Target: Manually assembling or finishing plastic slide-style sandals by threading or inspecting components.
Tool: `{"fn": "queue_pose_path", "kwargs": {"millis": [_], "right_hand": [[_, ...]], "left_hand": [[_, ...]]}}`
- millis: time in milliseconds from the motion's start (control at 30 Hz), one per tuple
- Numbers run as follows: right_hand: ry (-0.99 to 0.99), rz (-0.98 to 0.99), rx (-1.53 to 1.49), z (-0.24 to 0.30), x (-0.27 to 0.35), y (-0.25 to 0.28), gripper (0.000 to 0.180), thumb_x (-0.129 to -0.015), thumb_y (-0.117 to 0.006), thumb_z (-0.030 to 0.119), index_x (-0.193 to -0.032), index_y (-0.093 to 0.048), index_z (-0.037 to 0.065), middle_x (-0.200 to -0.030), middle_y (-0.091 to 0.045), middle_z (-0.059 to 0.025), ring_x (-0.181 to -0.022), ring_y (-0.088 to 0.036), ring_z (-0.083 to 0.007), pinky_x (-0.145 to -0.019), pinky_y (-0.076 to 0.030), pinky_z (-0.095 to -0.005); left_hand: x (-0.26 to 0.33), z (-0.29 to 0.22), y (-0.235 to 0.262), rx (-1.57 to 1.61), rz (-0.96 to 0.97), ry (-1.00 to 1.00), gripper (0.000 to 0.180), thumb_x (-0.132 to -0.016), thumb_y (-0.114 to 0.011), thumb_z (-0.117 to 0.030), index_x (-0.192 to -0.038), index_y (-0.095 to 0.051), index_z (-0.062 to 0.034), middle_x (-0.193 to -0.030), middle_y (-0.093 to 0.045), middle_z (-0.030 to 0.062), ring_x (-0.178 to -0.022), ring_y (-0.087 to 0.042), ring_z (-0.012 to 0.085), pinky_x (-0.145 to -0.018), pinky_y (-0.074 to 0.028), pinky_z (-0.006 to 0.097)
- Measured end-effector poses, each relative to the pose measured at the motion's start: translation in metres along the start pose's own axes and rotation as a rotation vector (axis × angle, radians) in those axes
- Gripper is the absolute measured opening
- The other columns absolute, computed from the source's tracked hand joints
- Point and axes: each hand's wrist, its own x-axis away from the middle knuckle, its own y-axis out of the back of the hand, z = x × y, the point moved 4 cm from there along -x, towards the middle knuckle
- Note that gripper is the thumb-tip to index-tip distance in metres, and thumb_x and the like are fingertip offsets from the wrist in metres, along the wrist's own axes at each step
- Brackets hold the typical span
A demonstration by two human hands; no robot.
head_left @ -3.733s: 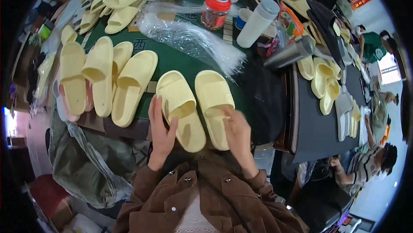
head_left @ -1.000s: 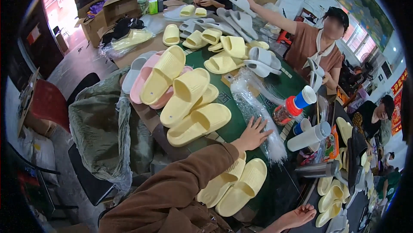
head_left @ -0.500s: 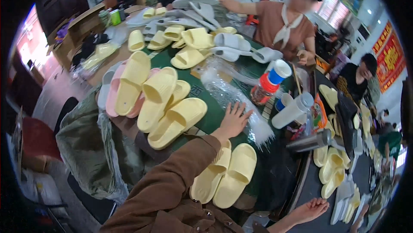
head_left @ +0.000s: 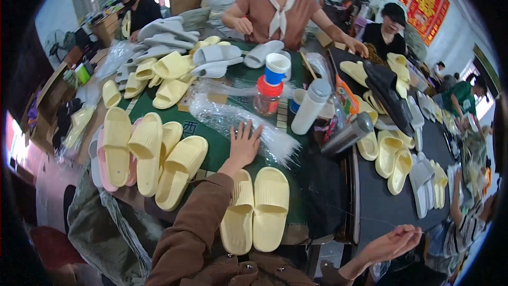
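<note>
My left hand (head_left: pixel 245 142) lies palm down with fingers spread on a bundle of thin clear plastic strands (head_left: pixel 278 140) in clear wrap. At the lower right, my right hand (head_left: pixel 394 242) is closed in a pinch, and a thin clear strand (head_left: pixel 416 232) shows at its fingertips. A pair of pale yellow slide sandals (head_left: pixel 271 209) lies side by side right in front of me, toes pointing away. More yellow slides (head_left: pixel 181 172) stand left of my left forearm, next to pink and grey ones.
A red-lidded jar (head_left: pixel 268 97) with a blue-and-white cup on top, a white bottle (head_left: pixel 311 107) and a steel flask (head_left: pixel 347 134) stand right of the bundle. Grey slides (head_left: pixel 169 35) pile up at the back. A black conveyor (head_left: pixel 378 209) with slides runs along the right. Co-workers stand or sit beyond.
My view has turned rightward, so the scene sits further left. My left hand stays on the bundle. A strand now shows at my right fingertips. The person opposite has let go of a grey slide.
</note>
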Motion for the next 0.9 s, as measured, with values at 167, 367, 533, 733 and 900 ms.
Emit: {"fn": "queue_pose_path", "kwargs": {"millis": [167, 367, 533, 733, 900], "right_hand": [[0.131, 0.034, 0.051, 0.032, 0.000, 0.000, 0.017, -0.100, -0.040, 0.021, -0.106, -0.042, 0.005, -0.086, -0.046, -0.0046, -0.075, -0.042, -0.0097, -0.066, -0.036, -0.0238], [-0.084, 0.359, -0.134, 0.032, 0.039, -0.031, 0.011, -0.100, -0.041, 0.020, -0.104, -0.043, 0.009, -0.074, -0.050, -0.0040, -0.058, -0.042, -0.0080, -0.052, -0.036, -0.0196], [-0.446, 0.739, -0.297, 0.036, 0.096, -0.065, 0.009, -0.097, -0.040, 0.008, -0.105, -0.041, 0.004, -0.074, -0.056, -0.0112, -0.057, -0.049, -0.0114, -0.052, -0.043, -0.0223], [-0.288, 0.720, -0.351, 0.037, 0.068, -0.051, 0.007, -0.097, -0.038, 0.005, -0.098, -0.041, -0.001, -0.070, -0.058, -0.0136, -0.050, -0.048, -0.0103, -0.045, -0.040, -0.0200], [-0.266, 0.276, -0.346, 0.012, 0.021, -0.012, 0.009, -0.101, -0.039, 0.014, -0.100, -0.045, 0.007, -0.073, -0.049, -0.0040, -0.059, -0.043, -0.0075, -0.050, -0.035, -0.0190]], "left_hand": [[-0.009, 0.012, 0.010, 0.206, 0.154, 0.055, 0.051, -0.090, -0.052, -0.033, -0.138, -0.041, -0.0183, -0.145, -0.032, 0.0191, -0.134, -0.025, 0.0429, -0.108, -0.018, 0.059], [0.023, -0.060, 0.149, 0.926, 0.284, -0.036, 0.033, -0.086, -0.059, -0.012, -0.118, -0.058, -0.0028, -0.116, -0.058, 0.0161, -0.099, -0.058, 0.0277, -0.080, -0.048, 0.035], [0.090, -0.151, 0.222, 1.302, 0.715, -0.144, 0.043, -0.090, -0.060, -0.020, -0.129, -0.050, -0.0041, -0.117, -0.059, 0.0100, -0.077, -0.056, 0.0158, -0.071, -0.048, 0.028], [0.121, -0.160, 0.219, 1.294, 0.791, -0.103, 0.028, -0.092, -0.057, -0.011, -0.118, -0.056, -0.0033, -0.101, -0.064, 0.0110, -0.088, -0.063, 0.0198, -0.076, -0.049, 0.030], [0.133, -0.124, 0.224, 0.937, 0.449, -0.249, 0.018, -0.084, -0.058, -0.005, -0.102, -0.060, -0.0051, -0.106, -0.062, 0.0088, -0.087, -0.063, 0.0267, -0.074, -0.051, 0.033]]}}
